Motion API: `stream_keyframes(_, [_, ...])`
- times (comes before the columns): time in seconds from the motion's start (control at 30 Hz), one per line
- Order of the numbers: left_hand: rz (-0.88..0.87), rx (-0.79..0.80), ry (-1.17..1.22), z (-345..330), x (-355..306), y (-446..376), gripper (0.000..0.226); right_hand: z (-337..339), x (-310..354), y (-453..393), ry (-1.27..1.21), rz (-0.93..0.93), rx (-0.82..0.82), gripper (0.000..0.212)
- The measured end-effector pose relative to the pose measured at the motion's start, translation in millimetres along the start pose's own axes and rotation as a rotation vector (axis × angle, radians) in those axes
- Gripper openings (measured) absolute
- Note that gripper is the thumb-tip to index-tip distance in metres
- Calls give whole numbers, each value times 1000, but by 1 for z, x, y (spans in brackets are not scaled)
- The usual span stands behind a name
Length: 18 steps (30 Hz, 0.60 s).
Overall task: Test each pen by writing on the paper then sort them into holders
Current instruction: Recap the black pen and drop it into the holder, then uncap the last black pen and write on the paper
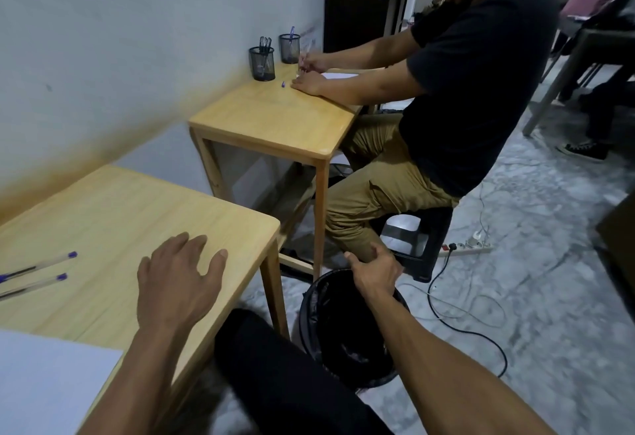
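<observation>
- The left hand (178, 283) lies flat, palm down, on a light wooden bench (113, 221), fingers spread and relaxed, holding nothing.
- The right hand (374, 269) reaches out past the bench edge, above the rim of a black waste bin (343, 338) lined with a dark bag on the floor. Its fingers are loosely curled with the thumb out; nothing shows in its grasp.
- Two pens (37, 273) lie on the bench at the far left, well apart from the left hand. They have clear barrels with dark ink inside and blue-purple end caps, and they lie nearly parallel, slanting up to the right.
- A white sheet of paper (44, 383) sits at the near left corner of the bench, beside the left forearm.
- Across a gap stands a second wooden bench (275, 118) against the white wall. A seated person (474, 73) in a black shirt and tan trousers writes there.
- Two black mesh holders (262, 63) stand at the far end of that second bench, each with pens upright inside. A small blue pen cap (283, 84) lies near them.
- A white power strip (467, 247) and black cable lie on the grey marbled floor.
</observation>
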<state>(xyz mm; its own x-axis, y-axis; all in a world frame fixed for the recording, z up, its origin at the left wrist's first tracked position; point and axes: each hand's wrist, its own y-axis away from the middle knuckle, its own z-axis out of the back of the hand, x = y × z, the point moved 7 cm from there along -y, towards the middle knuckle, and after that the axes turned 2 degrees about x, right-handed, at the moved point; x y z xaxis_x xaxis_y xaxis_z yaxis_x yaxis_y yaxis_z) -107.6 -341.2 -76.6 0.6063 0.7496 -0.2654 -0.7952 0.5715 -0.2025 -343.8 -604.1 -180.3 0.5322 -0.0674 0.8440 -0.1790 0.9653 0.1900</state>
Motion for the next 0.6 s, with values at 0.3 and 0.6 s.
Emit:
stream_keyframes(0.3, [0, 13, 9, 1, -1, 1, 55, -1, 6, 4, -6, -8, -6, 66])
stream_keyframes(0.6, [63, 41, 356, 23, 2, 11, 49, -23, 89, 37, -412, 131, 106, 24])
